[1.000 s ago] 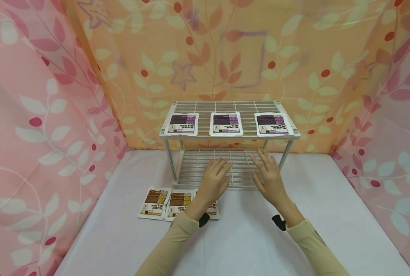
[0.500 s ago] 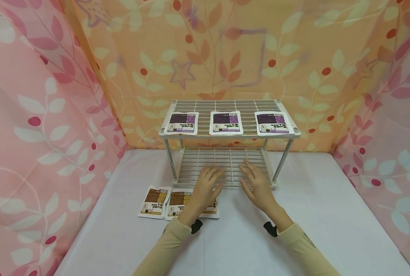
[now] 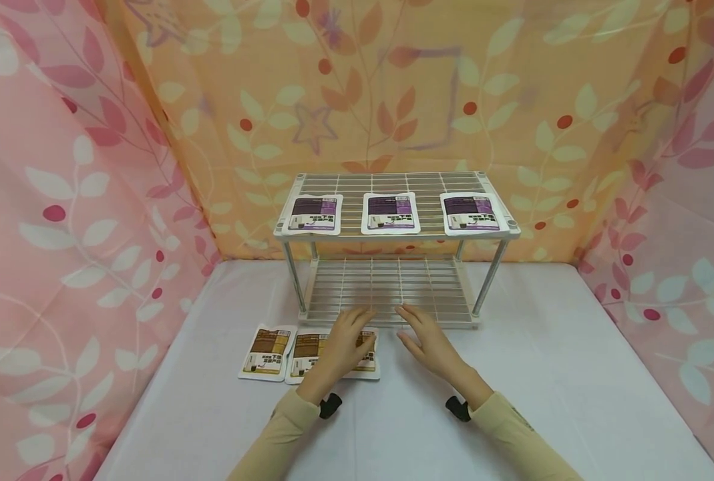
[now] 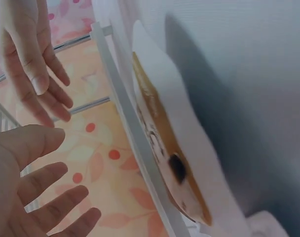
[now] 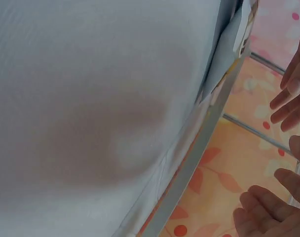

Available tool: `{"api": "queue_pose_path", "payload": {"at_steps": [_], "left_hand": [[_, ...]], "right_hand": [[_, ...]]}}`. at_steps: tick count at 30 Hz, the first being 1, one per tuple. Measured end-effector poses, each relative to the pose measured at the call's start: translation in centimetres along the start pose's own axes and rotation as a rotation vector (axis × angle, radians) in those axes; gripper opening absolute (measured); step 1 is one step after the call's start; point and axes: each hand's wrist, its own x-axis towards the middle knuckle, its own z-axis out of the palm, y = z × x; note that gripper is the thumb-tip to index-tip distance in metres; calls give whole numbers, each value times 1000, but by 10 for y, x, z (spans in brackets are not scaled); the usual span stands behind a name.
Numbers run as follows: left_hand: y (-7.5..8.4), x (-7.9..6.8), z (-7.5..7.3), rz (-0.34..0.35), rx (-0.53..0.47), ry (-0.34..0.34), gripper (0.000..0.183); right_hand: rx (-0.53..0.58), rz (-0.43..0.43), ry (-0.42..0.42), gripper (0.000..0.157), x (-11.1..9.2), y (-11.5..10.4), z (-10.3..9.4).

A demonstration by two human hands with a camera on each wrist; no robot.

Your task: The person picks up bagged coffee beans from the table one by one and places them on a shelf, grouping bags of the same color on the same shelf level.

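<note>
Hands hover flat just in front of the white 2-tier wire rack [image 3: 393, 294] on the white table cloth [image 3: 543, 387]. Left hand [image 3: 341, 344], fingers straight and slightly spread, lies over the rightmost of 3 brown-printed white sachets [image 3: 268, 352] lined up in front of the rack's left corner; contact cannot be told. Right hand [image 3: 429, 341], fingers likewise straight and loosely spread, holds nothing, its fingertips at the rack's front edge. On the rack's top tier lie 3 purple-printed white sachets [image 3: 390, 213] in a row.
</note>
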Motion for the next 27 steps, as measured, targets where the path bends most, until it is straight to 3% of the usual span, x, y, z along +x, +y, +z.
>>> {"api": "queue_pose_path", "payload": {"at_steps": [9,21,27], "left_hand": [[-12,-14,-4,-97,-44,-91,48],[-25,-32,-10,-249,-16,-175,50],[-29,-40,-12,-269,3,-202,49]], "right_hand": [[107,83,-127,53,-5,-8,9],[167,103,-239,55,-11,-14,20],[169,73,-268,51,-10,-17,25]]}}
